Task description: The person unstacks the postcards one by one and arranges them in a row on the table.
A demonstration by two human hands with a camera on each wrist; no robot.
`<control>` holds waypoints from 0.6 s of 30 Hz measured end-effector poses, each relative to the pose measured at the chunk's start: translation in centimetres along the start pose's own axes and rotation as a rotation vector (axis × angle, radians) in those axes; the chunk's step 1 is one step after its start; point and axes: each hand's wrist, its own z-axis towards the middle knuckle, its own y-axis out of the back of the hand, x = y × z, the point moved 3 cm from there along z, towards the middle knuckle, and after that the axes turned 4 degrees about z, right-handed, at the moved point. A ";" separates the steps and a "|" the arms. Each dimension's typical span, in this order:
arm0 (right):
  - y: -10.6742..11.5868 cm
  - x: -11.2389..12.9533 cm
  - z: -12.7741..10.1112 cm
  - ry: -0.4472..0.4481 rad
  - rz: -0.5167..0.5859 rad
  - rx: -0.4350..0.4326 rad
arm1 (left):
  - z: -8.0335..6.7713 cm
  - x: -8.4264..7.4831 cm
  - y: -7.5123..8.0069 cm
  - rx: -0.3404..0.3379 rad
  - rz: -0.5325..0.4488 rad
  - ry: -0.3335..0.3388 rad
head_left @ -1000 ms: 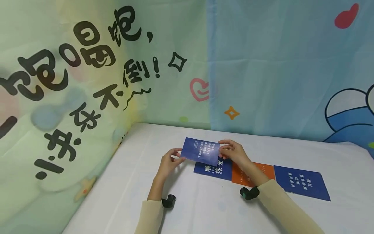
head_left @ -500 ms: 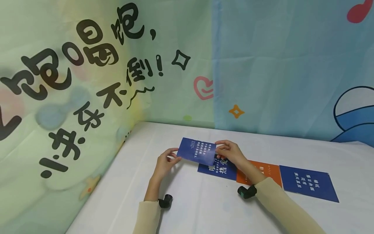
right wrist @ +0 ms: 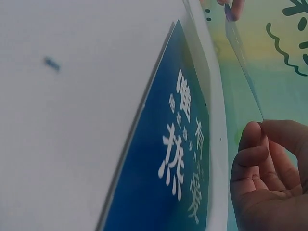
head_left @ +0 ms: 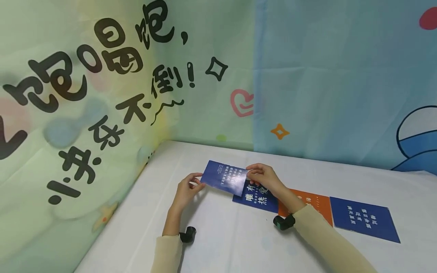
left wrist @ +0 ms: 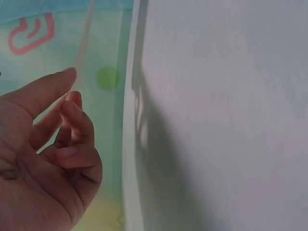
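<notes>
A blue card [head_left: 222,176] with white lettering hangs over the table, gripped at both ends. My left hand [head_left: 187,192] pinches its left edge between thumb and fingers. At the opposite edge, my right hand [head_left: 268,178] pinches it the same way. In the left wrist view the card [left wrist: 86,38] appears nearly edge-on above the thumb. Partly beneath it lies another blue card [head_left: 257,199] with large white characters, which also fills much of the right wrist view. An orange card [head_left: 315,204] adjoins that one, partly covered by my right forearm.
Beyond the orange card, a further blue card [head_left: 367,218] continues the row to the right. All lie on a white-covered table [head_left: 239,246]. Printed cloth hangings [head_left: 307,76] rise behind and to the left.
Both hands have carried the held card a little leftward, so more of the large-lettered card below shows. The head view has shifted slightly. The cards on the table stay in their row.
</notes>
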 end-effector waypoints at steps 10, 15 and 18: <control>-1.3 0.4 0.7 0.001 -0.020 0.033 | -0.2 0.5 1.3 0.006 0.015 0.022; -1.6 0.2 1.1 -0.010 -0.026 0.011 | -0.3 0.6 1.5 0.019 0.049 0.023; -1.8 0.2 1.3 0.007 -0.041 0.020 | -0.3 0.8 1.8 0.018 0.060 0.025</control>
